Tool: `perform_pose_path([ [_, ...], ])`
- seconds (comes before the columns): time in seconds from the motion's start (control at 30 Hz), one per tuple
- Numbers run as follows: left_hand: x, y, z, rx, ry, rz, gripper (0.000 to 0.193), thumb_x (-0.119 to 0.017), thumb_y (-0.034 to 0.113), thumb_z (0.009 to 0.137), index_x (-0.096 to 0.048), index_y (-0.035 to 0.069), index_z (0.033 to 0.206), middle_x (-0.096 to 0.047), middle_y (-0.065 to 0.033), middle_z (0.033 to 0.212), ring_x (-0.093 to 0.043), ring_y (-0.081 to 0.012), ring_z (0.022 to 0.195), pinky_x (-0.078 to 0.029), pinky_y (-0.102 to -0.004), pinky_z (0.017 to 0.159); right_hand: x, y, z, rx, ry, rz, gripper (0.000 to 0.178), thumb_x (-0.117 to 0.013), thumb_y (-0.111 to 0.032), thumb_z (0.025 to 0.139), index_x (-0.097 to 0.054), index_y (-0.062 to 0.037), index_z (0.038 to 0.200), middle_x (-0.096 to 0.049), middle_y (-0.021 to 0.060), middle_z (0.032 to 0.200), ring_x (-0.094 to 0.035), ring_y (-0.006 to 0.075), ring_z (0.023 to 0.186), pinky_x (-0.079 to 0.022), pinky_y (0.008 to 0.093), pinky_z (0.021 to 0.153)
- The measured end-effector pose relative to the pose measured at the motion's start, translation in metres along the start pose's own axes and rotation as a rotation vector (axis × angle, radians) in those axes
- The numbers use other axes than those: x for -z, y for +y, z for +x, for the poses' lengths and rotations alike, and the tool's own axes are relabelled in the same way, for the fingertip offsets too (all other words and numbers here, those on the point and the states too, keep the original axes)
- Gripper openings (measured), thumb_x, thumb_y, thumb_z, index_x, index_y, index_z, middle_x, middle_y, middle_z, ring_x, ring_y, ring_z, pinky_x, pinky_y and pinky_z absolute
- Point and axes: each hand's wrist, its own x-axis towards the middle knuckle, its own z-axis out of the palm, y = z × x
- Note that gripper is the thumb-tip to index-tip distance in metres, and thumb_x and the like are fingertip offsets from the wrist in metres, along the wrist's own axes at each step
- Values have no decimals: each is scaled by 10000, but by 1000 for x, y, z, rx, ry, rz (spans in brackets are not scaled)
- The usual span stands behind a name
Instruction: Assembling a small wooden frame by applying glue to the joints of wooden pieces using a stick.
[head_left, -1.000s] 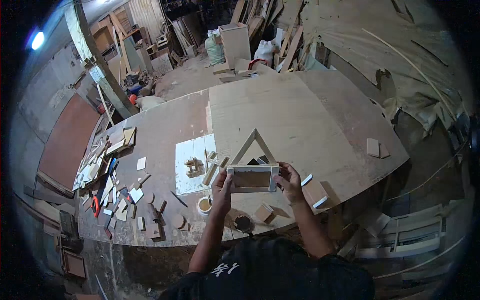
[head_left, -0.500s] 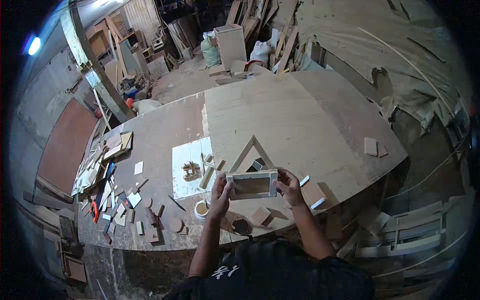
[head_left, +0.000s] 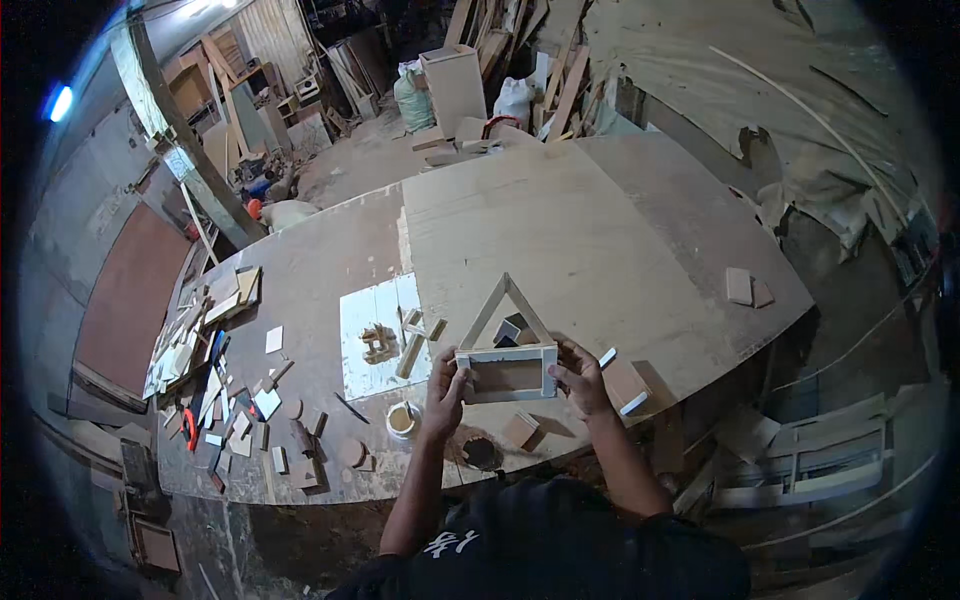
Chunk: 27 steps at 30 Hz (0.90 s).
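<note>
Between both hands I hold a small house-shaped wooden frame [head_left: 549,372], a rectangular part with a pointed triangle of strips on its far side. My left hand [head_left: 444,392] grips its left end, thumb on the near face. At the right end my right hand [head_left: 581,379] is closed the same way. A small dark box-like piece [head_left: 508,331] shows through the triangle; I cannot tell whether it is attached. Left of my left hand, a white sheet [head_left: 358,302] carries small wooden pieces [head_left: 410,355]. A white cup of pale paste [head_left: 401,420] stands beside my left wrist.
The large wooden table [head_left: 540,220] fills the middle. Wood offcuts [head_left: 240,290] and a red-handled tool [head_left: 190,428] lie at left. A small wooden block [head_left: 521,430] and a larger block [head_left: 627,385] sit near the front edge. Two small boards [head_left: 739,286] lie at far right.
The wooden frame has tilted slightly in my hands, so more of its rectangular part's near face shows. Both hands keep their grip. The whole view has shifted a little.
</note>
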Motion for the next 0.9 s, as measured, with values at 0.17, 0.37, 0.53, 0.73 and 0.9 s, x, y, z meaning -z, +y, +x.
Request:
perform_pose_path([
  [0.17,1,2,0,35,-4,-57,354,-468,135,940,-394,25,1268,-555,-46,1012,-520,-104,869,-427,-248,752,3,2,0,-17,-5,-11,483,-678,-27,733,-522,-23,1190,-616,30,1028,-581,111,913,-474,248,803],
  [0.37,1,0,0,51,16,-26,342,-460,129,940,-412,22,1261,-551,-54,1065,-515,-120,954,-412,-264,828,3,5,2,15,-6,18,475,-678,-22,746,-516,-18,1192,-617,37,1031,-580,123,932,-461,263,841],
  [0.53,1,-1,-1,68,31,-16,327,-459,133,940,-421,12,1241,-542,-53,1085,-501,-128,985,-395,-277,873,-2,1,-1,-29,45,-3,454,-688,-43,748,-522,-15,1170,-609,17,955,-569,95,867,-458,244,793],
  [0.73,4,-6,-3,82,-19,-25,270,-440,128,947,-445,6,1189,-527,-46,1032,-486,-109,978,-383,-247,864,-5,-3,-6,4,-5,-10,437,-692,-56,747,-528,-2,1149,-610,24,958,-572,97,857,-465,247,777],
  [0.9,3,-13,-5,82,-3,-30,293,-454,139,944,-437,7,1205,-529,-68,1116,-477,-144,1041,-364,-289,922,1,-2,-9,-38,-19,-17,449,-694,-59,743,-524,3,1154,-612,41,996,-570,114,910,-452,261,825],
])
